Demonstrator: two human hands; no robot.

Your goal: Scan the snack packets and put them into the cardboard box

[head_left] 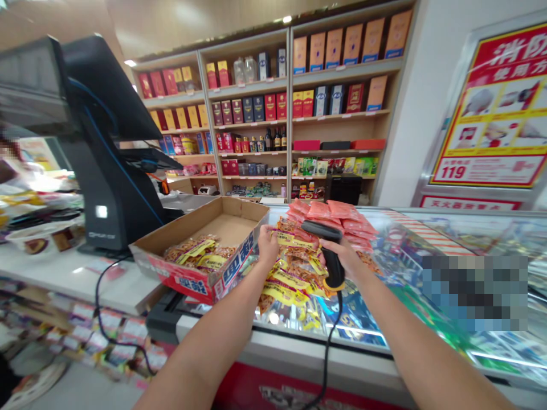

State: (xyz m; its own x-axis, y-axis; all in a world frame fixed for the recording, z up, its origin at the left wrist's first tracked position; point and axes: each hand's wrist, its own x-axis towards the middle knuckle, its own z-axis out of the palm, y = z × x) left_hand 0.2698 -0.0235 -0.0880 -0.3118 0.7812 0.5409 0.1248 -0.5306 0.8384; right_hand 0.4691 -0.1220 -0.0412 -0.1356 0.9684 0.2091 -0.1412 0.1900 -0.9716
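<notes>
As we stand at the checkout: our left hand (268, 246) and right hand (345, 257) both reach over a glass-topped desk (325, 359).
Left grip: narrow, pinched on the near edge of a heap of yellow-labelled snack packets (290, 279) lying on the glass.
Right grip: closed round the handle of a black handheld barcode scanner (334, 267), whose head hangs over the packets and whose black cable (330, 347) drops past the desk's front.
Handling: we judge the packets light, soft and slippery, likely to slide over one another, so their sealed edges look like the best place to hold. The scanner looks light and stiff, best held by its handle.
Counts: two hands; one scanner; one red-printed cardboard box (200, 279) with more yellow packets (194, 255) inside. The overlapping packets are too many to count, as are the pink packets (329, 212) stacked behind.
Nearby: one black point-of-sale terminal (100, 171) stands on a white desk (64, 273), and wooden shelves (252, 121) of gift boxes rise behind.
</notes>
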